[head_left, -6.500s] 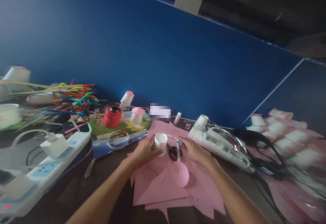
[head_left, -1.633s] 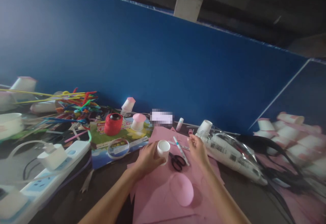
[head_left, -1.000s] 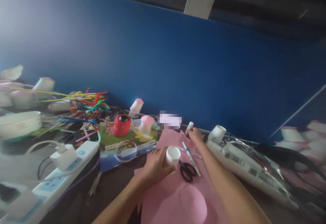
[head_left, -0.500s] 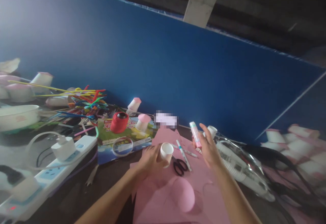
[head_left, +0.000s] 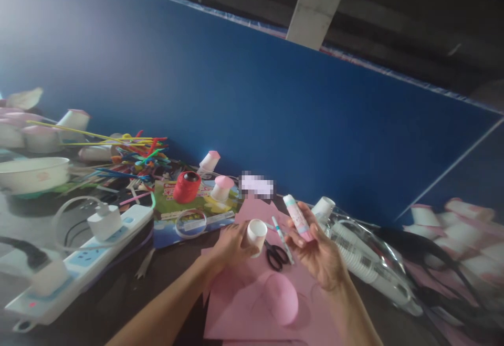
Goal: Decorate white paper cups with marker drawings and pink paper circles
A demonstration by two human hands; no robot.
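Note:
A small white paper cup stands near the middle of pink paper, with my left hand closed around its left side. Raised at the right, my right hand grips a white and pink glue stick, which tilts up to the left. Between the hands lie black-handled scissors and a marker with a teal band. A curved pink paper disc rests on the sheets, closer to me than the cup.
A red thread spool, a tape ring and a pink-topped cup sit on a colourful booklet. Pipe cleaners and a power strip lie left. Bagged cups and pink-and-white cups are at right.
My right hand has turned palm-up and moved slightly left and lower, bringing the glue stick left with it. My left hand stays at the cup. The view has shifted slightly.

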